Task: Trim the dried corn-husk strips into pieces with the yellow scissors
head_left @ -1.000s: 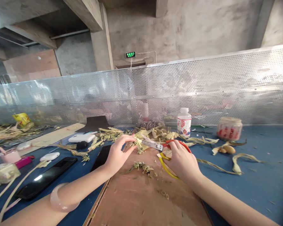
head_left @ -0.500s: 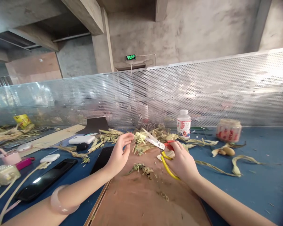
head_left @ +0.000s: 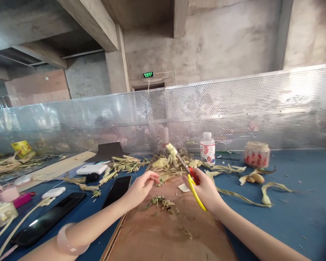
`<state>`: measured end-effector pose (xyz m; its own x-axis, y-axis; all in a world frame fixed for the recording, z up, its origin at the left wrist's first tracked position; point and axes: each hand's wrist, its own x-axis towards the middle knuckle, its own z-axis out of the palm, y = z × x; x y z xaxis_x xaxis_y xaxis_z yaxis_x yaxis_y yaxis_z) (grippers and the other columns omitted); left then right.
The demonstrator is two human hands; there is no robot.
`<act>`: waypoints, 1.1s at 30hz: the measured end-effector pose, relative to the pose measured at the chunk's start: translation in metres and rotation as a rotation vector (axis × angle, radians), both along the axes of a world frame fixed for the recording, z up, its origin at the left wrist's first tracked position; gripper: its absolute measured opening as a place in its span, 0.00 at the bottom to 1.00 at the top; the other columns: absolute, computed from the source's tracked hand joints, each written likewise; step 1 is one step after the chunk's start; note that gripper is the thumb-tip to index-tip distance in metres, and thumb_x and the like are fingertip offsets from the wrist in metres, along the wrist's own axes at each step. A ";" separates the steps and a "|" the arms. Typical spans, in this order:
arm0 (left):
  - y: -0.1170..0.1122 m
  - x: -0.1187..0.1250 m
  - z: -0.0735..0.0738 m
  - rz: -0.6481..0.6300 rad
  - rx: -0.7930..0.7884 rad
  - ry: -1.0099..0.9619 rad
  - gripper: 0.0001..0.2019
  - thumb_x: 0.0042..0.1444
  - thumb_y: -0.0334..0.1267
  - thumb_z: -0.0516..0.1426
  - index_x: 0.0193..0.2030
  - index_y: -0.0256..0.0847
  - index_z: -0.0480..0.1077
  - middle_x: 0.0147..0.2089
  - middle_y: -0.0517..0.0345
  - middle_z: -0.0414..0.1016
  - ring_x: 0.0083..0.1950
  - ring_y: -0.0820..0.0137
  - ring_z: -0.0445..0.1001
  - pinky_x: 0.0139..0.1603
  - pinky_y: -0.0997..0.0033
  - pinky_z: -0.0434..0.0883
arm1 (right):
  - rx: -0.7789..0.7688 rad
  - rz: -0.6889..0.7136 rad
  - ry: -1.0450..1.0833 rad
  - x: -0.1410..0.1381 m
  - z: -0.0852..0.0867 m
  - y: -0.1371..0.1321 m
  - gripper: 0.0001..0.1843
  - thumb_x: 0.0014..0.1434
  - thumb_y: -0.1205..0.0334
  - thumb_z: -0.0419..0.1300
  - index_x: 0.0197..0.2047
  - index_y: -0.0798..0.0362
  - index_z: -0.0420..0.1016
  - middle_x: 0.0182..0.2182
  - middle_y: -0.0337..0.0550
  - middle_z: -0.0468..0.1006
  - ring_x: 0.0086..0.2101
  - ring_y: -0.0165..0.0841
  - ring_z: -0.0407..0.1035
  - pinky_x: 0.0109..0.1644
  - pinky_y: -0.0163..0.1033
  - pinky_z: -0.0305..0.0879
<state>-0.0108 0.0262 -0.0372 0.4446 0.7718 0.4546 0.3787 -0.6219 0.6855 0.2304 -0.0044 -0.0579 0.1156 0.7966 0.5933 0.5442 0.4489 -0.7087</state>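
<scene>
My right hand [head_left: 206, 188] grips scissors [head_left: 185, 165] with one red and one yellow handle loop, blades pointing up and left. A pale yellow-green knotted piece of dried husk [head_left: 171, 151] shows at the blade tips, above the husk pile; whether the blades pinch it I cannot tell. My left hand [head_left: 142, 186] hovers over the far left part of the brown wooden board [head_left: 168, 235], fingers bent and thumb apart from them. A small greenish husk bit [head_left: 159, 182] is right by its fingertips. Closer to me, a small knotted husk bunch [head_left: 161, 203] lies on the board.
Behind the board is a heap of dried husks [head_left: 163, 163]. A white labelled bottle [head_left: 207, 149] and a clear jar [head_left: 256, 154] stand at the back right. Phones [head_left: 49, 219], a white case [head_left: 53, 192] and cables lie left. A perforated metal screen [head_left: 233, 112] runs behind.
The scissors' tips have swung upward, with the pale husk piece now raised above the pile. My left hand has lowered and its fingers have bent more. The camera view has tilted slightly up.
</scene>
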 end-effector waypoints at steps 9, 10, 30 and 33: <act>-0.004 0.005 0.010 -0.187 -0.434 -0.460 0.21 0.59 0.54 0.46 0.39 0.39 0.69 0.36 0.49 0.78 0.39 0.63 0.77 0.45 0.60 0.71 | 0.096 -0.271 -0.519 0.007 -0.006 -0.004 0.15 0.49 0.59 0.58 0.42 0.50 0.65 0.44 0.44 0.73 0.38 0.37 0.70 0.32 0.36 0.61; -0.004 0.005 0.010 -0.206 -0.444 -0.457 0.21 0.60 0.55 0.45 0.38 0.39 0.69 0.35 0.49 0.79 0.38 0.63 0.77 0.44 0.61 0.70 | 0.094 -0.283 -0.559 0.005 -0.006 -0.006 0.16 0.50 0.59 0.58 0.43 0.50 0.65 0.44 0.44 0.73 0.38 0.36 0.70 0.32 0.36 0.61; -0.013 0.003 0.014 -0.168 -0.304 -0.270 0.06 0.54 0.39 0.57 0.32 0.40 0.72 0.28 0.61 0.74 0.33 0.69 0.74 0.40 0.68 0.68 | 0.198 -0.332 -0.812 0.011 0.002 -0.008 0.12 0.53 0.57 0.59 0.40 0.51 0.65 0.44 0.47 0.72 0.41 0.37 0.69 0.32 0.36 0.61; -0.012 0.001 0.013 -0.168 -0.312 -0.245 0.06 0.53 0.40 0.58 0.33 0.40 0.72 0.28 0.60 0.75 0.32 0.68 0.74 0.38 0.67 0.68 | 0.167 -0.332 -0.829 0.016 0.003 -0.008 0.15 0.53 0.55 0.59 0.42 0.52 0.65 0.45 0.47 0.71 0.40 0.38 0.69 0.30 0.36 0.61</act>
<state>-0.0098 0.0142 -0.0243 0.4839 0.8150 0.3187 0.0921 -0.4096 0.9076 0.2460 -0.0120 -0.0552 -0.1918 0.6947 0.6932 0.9705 0.2396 0.0284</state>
